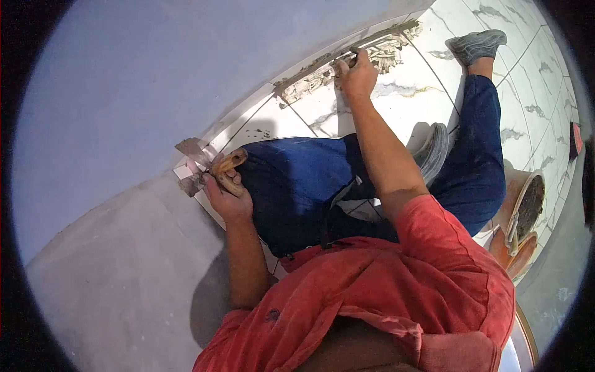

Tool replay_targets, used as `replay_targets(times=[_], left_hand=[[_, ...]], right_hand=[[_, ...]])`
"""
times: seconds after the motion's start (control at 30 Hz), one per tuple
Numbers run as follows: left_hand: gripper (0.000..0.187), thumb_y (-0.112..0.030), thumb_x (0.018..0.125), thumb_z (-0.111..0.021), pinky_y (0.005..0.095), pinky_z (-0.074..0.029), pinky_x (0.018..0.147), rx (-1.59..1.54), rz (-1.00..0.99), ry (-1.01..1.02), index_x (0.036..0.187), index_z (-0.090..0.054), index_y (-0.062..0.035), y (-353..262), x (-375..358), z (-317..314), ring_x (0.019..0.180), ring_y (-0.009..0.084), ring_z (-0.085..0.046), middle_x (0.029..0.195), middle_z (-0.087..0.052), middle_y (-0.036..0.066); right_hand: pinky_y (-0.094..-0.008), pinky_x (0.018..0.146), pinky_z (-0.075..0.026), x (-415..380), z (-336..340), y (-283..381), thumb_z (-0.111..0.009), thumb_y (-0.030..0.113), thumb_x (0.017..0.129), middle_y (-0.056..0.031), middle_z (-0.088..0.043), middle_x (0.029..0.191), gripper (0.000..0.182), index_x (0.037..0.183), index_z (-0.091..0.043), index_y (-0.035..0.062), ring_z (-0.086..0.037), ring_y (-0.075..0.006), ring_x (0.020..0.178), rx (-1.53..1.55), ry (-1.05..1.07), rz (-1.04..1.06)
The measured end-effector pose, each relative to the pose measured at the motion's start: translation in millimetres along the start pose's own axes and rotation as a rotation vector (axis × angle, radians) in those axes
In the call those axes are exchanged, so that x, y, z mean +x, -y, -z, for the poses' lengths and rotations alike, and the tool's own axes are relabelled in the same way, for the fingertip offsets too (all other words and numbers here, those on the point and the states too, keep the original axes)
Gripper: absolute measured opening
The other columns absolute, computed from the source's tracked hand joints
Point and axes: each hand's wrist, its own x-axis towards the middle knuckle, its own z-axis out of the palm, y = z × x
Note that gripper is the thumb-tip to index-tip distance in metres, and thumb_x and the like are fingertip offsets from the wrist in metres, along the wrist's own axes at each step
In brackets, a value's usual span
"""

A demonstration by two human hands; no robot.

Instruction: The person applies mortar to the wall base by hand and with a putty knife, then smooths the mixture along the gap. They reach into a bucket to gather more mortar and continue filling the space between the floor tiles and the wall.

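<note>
My left hand [228, 197] is closed around a trowel with a wooden handle [230, 162]. Its metal blade [193, 149] is smeared with mortar and close to the wall's foot. Further along the wall, the fingers of my right hand [359, 77] are curled over the strip of wet grey mortar [387, 51]. Something dark shows at those fingertips; whether it is a lump of mortar or a small tool I cannot make out. The mortar lies roughly spread on white marble-patterned floor tiles [406, 105], along the base of the wall.
A blue-grey wall [155, 74] rises on the left, above a bare grey surface [124, 260]. My legs in dark blue trousers [291, 180] stretch across the tiles, with a grey shoe [477, 44] at the far end. On the right stands a dirty bucket [514, 192].
</note>
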Motion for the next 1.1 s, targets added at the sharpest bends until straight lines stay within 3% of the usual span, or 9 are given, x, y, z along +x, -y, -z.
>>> replay_targets(times=[0.27,0.57,0.67,0.77,0.87,0.9,1.0,1.03,1.1], left_hand=[[0.051,-0.036,0.104,-0.039,0.0241,-0.050,0.063,0.058,-0.008,0.036,0.130,-0.046,0.0067,1.9,3.1,8.7,0.083,0.0147,-0.058,0.111,-0.059,0.013],[0.048,-0.035,0.103,-0.040,0.0241,-0.052,0.063,0.071,-0.021,0.063,0.127,-0.048,0.0049,1.0,2.2,8.6,0.084,0.0156,-0.059,0.107,-0.060,0.013],[0.046,-0.035,0.103,-0.041,0.0243,-0.051,0.062,0.042,-0.019,0.036,0.127,-0.048,0.0033,1.1,0.5,4.6,0.083,0.0154,-0.059,0.105,-0.060,0.012],[0.044,-0.035,0.103,-0.042,0.0245,-0.051,0.062,0.047,-0.031,0.048,0.125,-0.049,0.0024,-1.6,-1.5,0.7,0.083,0.0153,-0.059,0.103,-0.060,0.011],[0.043,-0.035,0.103,-0.042,0.0251,-0.052,0.062,0.029,-0.026,0.036,0.125,-0.049,0.0015,-0.3,0.2,4.2,0.082,0.0157,-0.060,0.102,-0.060,0.011],[0.042,-0.035,0.103,-0.042,0.0254,-0.052,0.062,0.016,-0.019,0.025,0.124,-0.049,0.0012,1.2,1.3,6.8,0.082,0.0158,-0.060,0.101,-0.060,0.011],[0.042,-0.035,0.103,-0.042,0.0262,-0.053,0.062,-0.007,-0.028,0.091,0.123,-0.050,0.0005,1.9,3.1,14.6,0.082,0.0162,-0.060,0.102,-0.061,0.012],[0.042,-0.035,0.103,-0.042,0.0261,-0.053,0.062,-0.005,-0.027,0.090,0.123,-0.050,0.0004,1.4,2.7,15.3,0.082,0.0162,-0.060,0.103,-0.061,0.012],[0.041,-0.035,0.103,-0.042,0.0260,-0.053,0.062,0.000,-0.021,0.090,0.122,-0.050,0.0001,0.3,1.9,14.0,0.082,0.0163,-0.060,0.103,-0.061,0.013]], right_hand=[[-0.0459,0.080,-0.040,9.8,-20.6,-4.7,-0.077,0.033,0.077,-0.0161,-0.065,0.090,0.051,0.111,-0.052,0.0054,-0.061,-0.0332,0.090,-0.223,-0.032,0.012],[-0.0468,0.080,-0.041,-1.3,-15.6,0.1,-0.065,0.006,0.075,-0.0195,-0.062,0.086,0.036,0.108,-0.052,0.0011,-0.058,-0.0378,0.087,-0.097,-0.084,0.021],[-0.0485,0.079,-0.045,-0.1,-16.1,-3.7,-0.064,0.004,0.075,-0.0233,-0.062,0.088,0.031,0.104,-0.053,0.0001,-0.059,-0.0408,0.089,0.030,-0.103,0.010],[-0.0492,0.080,-0.049,3.7,-3.8,0.7,-0.063,0.007,0.076,-0.0242,-0.064,0.093,0.030,0.105,-0.056,0.0007,-0.061,-0.0408,0.092,0.124,0.030,-0.164],[-0.0494,0.084,-0.049,-2.6,-0.3,-3.5,-0.061,0.012,0.079,-0.0241,-0.065,0.098,0.034,0.111,-0.056,0.0020,-0.063,-0.0409,0.096,0.198,-0.041,-0.065],[-0.0474,0.087,-0.049,-6.3,5.3,-0.8,-0.059,0.017,0.080,-0.0238,-0.066,0.103,0.046,0.124,-0.053,0.0031,-0.063,-0.0410,0.098,0.146,0.036,-0.063],[-0.0465,0.090,-0.049,-8.8,11.1,13.2,-0.058,0.020,0.080,-0.0261,-0.065,0.110,0.056,0.133,-0.049,0.0044,-0.062,-0.0411,0.103,0.189,0.243,-0.226],[-0.0463,0.093,-0.048,-6.1,8.3,17.9,-0.056,0.022,0.081,-0.0302,-0.063,0.113,0.070,0.144,-0.034,0.0040,-0.061,-0.0421,0.106,0.127,0.359,-0.308],[-0.0462,0.094,-0.048,-10.3,-5.1,26.4,-0.056,0.024,0.082,-0.0323,-0.062,0.113,0.076,0.148,-0.024,0.0031,-0.061,-0.0429,0.106,0.138,0.421,-0.330]])
